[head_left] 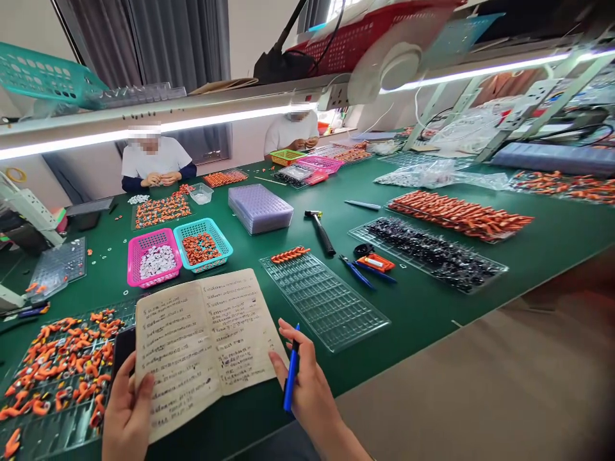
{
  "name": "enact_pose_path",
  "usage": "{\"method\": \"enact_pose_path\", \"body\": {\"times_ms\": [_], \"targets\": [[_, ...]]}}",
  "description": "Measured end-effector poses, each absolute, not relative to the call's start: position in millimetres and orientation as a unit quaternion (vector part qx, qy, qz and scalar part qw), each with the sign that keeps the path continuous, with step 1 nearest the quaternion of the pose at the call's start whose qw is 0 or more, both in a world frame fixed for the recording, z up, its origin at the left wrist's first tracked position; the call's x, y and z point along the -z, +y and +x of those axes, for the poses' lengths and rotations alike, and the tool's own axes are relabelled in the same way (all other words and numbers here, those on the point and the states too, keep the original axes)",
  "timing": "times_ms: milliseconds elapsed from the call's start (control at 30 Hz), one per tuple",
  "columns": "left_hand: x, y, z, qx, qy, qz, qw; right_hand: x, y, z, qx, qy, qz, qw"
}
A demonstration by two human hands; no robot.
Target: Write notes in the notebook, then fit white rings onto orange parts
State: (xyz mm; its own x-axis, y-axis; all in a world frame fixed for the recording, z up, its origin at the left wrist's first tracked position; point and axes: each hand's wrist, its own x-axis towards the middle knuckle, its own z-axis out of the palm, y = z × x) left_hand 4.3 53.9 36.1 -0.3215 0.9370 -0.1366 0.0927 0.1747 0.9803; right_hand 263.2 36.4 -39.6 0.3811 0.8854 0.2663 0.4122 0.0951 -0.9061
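The left hand [125, 410] grips the lower left edge of the open notebook [204, 349], thumb on the page, and it does well to press that page flat so the spine cannot spring shut. The notebook lies at the near edge of the green table [432, 307], its spine running away from the person. The right hand [305, 378] steadies the right page while pinching a blue pen [291, 371], which stands nearly upright, lower end toward the person
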Motion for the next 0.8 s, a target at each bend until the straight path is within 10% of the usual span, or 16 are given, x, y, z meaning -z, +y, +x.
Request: {"method": "enact_pose_path", "body": {"times_ms": [800], "targets": [[-26,54,0,-0.56,0.58,0.333,0.489,34,40,273,-0.304,-0.466,-0.724,0.409]]}}
